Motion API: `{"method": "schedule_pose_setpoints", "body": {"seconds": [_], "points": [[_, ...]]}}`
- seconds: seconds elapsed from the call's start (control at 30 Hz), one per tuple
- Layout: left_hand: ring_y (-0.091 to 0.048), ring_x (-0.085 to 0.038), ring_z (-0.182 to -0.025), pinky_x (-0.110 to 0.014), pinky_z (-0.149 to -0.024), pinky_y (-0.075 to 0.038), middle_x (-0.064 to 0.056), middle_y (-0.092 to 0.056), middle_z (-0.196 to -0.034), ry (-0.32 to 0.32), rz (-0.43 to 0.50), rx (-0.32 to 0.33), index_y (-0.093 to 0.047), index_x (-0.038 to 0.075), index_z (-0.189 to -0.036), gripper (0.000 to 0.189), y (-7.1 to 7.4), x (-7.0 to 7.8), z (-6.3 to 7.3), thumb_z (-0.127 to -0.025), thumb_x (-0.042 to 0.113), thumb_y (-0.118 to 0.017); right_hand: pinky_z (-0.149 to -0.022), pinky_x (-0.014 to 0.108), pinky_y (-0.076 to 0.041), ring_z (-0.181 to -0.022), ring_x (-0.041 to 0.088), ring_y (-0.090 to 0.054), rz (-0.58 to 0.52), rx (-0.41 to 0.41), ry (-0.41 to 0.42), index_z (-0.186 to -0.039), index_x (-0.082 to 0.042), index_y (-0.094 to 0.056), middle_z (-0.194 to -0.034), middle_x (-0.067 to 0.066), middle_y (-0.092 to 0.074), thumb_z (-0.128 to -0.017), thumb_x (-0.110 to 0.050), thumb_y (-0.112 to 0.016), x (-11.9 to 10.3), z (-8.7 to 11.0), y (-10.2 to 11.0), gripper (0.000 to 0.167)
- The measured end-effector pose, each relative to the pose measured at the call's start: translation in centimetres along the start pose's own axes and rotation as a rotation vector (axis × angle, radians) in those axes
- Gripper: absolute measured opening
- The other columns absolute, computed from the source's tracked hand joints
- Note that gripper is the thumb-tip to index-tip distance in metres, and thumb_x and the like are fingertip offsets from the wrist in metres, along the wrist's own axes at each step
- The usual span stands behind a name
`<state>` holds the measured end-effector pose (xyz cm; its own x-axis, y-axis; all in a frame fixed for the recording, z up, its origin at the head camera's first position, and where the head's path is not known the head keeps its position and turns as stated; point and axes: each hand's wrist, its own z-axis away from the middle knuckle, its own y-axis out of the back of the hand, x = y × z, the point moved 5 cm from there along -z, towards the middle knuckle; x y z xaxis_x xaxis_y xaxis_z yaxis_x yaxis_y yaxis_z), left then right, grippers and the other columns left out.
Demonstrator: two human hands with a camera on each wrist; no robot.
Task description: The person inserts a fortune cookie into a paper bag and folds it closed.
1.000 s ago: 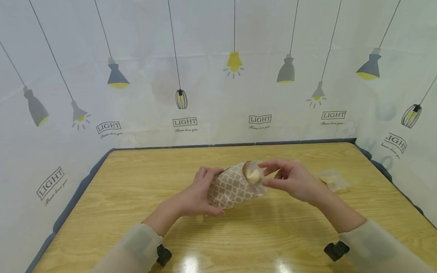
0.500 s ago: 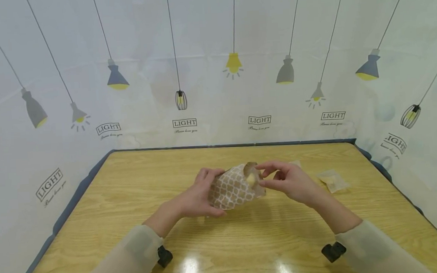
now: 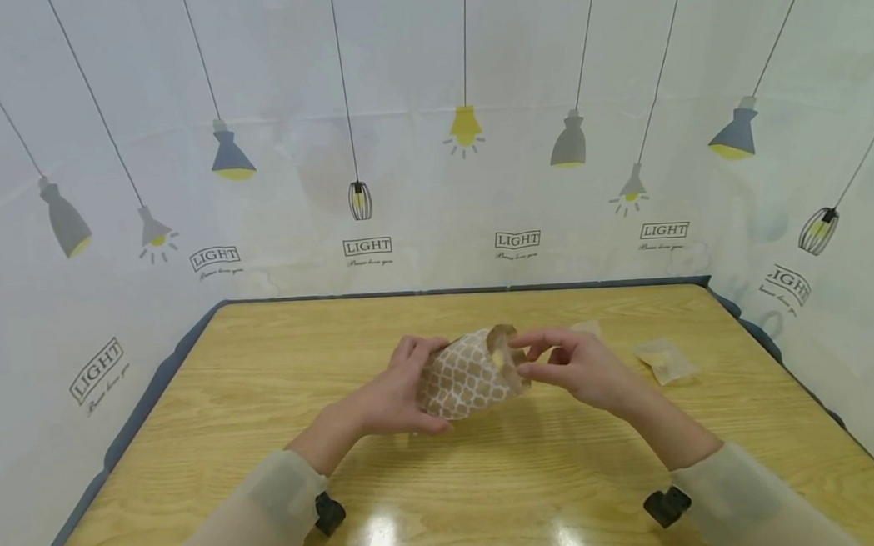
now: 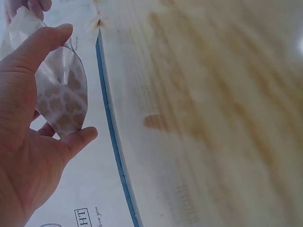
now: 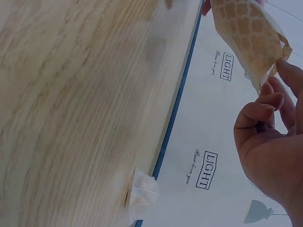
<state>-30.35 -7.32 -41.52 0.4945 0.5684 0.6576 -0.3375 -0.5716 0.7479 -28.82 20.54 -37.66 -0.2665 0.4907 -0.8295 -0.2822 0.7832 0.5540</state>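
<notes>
Inspecting the patterned bag [image 3: 460, 378], we find its long axis running out from the left grip [image 3: 393, 395], its mouth [image 3: 500, 336] facing the nearer right grip [image 3: 580, 366]. We note the left grip clamped round the bag's other end; the right grip, partly curled, touches the mouth, and whether it pinches anything we cannot tell.

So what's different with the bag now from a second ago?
The pale yellow piece has gone deeper into the patterned bag, so less of it shows. The right hand has edged closer to the bag's mouth. The left hand still grips the bag, and the clear packet farther right hasn't moved.
</notes>
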Motion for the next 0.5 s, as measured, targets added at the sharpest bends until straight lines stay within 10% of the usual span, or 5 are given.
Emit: {"method": "schedule_pose_setpoints", "body": {"seconds": [0.5], "points": [[-0.041, -0.033, -0.144, -0.058, -0.124, -0.046, -0.016, -0.033, -0.156, -0.019, -0.014, -0.001, -0.029, 0.020, -0.168, 0.118, -0.04, -0.04, -0.15, -0.076, 0.026, -0.102, -0.054, 0.024, -0.043, -0.067, 0.011, -0.047, 0.006, 0.000, 0.013, -0.134, -0.017, -0.079, -0.105, 0.010, -0.065, -0.103, -0.025, -0.079, 0.18, -0.36, -0.89, 0.032]]}}
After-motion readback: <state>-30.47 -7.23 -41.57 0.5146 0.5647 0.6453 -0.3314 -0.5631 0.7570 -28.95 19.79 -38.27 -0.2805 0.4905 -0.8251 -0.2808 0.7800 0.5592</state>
